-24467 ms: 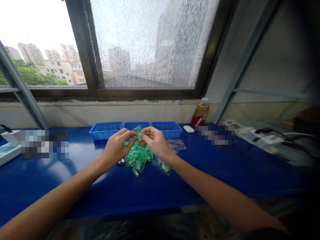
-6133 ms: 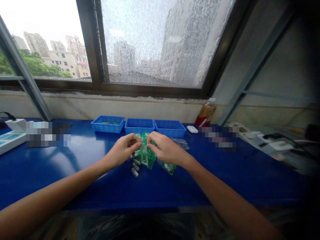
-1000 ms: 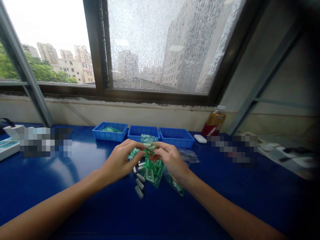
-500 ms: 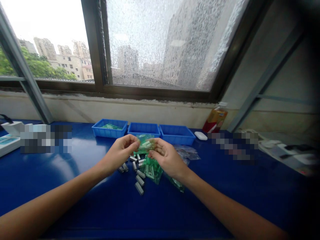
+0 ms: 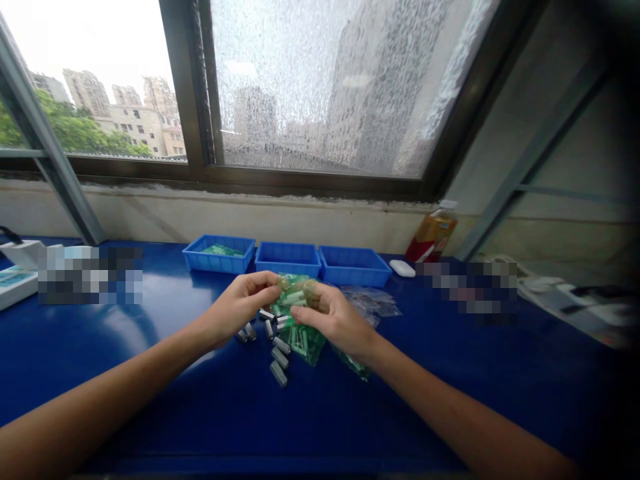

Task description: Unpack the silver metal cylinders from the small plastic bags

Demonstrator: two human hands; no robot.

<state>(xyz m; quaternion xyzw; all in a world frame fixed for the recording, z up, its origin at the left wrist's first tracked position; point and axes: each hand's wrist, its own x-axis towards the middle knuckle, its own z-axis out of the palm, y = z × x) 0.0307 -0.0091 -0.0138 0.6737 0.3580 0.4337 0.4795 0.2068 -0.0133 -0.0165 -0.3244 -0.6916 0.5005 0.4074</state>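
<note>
Between my two hands is a small green see-through plastic bag (image 5: 294, 298) with pale, metal-looking pieces inside. My left hand (image 5: 245, 301) pinches the bag's left edge between thumb and fingers. On the other side, my right hand (image 5: 336, 319) is closed on the right edge, its thumb lying across the front. Beneath them, another green bag (image 5: 306, 345) of similar pieces lies on the blue table (image 5: 200, 407). Several loose silvery, short bar-like pieces (image 5: 279, 373) are scattered left of it. Part of a further green bag (image 5: 357, 365) shows under my right wrist.
Three blue trays stand in a row by the wall; the left tray (image 5: 220, 267) holds green bags. Clear plastic bags (image 5: 375, 301) lie right of my hands. Behind are a white rounded object (image 5: 403, 268) and a drink bottle (image 5: 431, 233). A white device (image 5: 17, 287) sits far left.
The held bag has tilted and bunched, its top edge now crumpled. My right thumb has shifted left across its front, and both hands have stayed in about the same place.
</note>
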